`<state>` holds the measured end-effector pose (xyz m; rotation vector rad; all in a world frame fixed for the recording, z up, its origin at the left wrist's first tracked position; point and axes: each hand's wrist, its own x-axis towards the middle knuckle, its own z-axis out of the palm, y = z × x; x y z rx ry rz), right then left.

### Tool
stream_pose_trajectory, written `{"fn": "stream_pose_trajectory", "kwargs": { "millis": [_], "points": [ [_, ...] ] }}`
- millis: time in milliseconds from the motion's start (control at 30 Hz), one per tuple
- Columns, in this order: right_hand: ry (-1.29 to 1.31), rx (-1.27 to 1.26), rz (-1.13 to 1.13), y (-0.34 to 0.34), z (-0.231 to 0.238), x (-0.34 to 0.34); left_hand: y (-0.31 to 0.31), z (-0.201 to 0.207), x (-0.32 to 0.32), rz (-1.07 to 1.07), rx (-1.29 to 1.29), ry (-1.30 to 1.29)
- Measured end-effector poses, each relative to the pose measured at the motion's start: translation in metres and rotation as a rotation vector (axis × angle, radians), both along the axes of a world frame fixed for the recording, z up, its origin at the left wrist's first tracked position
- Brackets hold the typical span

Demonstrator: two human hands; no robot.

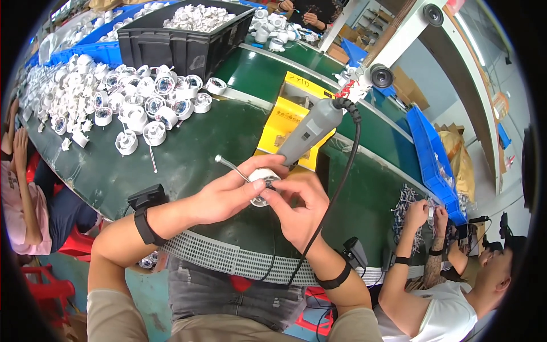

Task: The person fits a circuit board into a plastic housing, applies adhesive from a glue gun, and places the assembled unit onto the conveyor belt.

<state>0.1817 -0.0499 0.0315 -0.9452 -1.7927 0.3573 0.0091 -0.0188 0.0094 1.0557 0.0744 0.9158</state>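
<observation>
Over the near edge of the bench, my left hand [225,196] is closed around a small white round housing [264,174] with its open face toward me. Dark parts show inside it. A thin pale cable [232,167] with a small end piece sticks out to the upper left, past my left fingers. My right hand [302,208] has its thumb and fingers pinched at the housing's open face; whatever small part they grip there is hidden. Just beyond my hands, a grey cylindrical power tool [310,134] with a black cord rests in a yellow metal stand [276,130].
Many white round housings [134,117] are heaped at the left. Behind them stands a black bin [176,48] of white parts. The black cord [348,171] hangs beside my right arm. At right, a co-worker's hands [419,214] work near a blue crate [430,162].
</observation>
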Motion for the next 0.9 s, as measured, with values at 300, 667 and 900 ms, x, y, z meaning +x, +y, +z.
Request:
{"fn": "stream_pose_trajectory", "kwargs": {
  "millis": [300, 667, 900],
  "points": [
    [0.284, -0.312, 0.113, 0.009, -0.006, 0.005, -0.002, 0.009, -0.003, 0.056, 0.128, 0.199],
    [0.082, -0.246, 0.006, 0.015, -0.026, 0.007, 0.004, 0.011, -0.013, 0.295, 0.499, 0.485],
    [0.22, -0.025, -0.161, 0.037, -0.004, 0.004, 0.007, -0.001, -0.006, 0.203, 0.21, 0.667]
  ]
}}
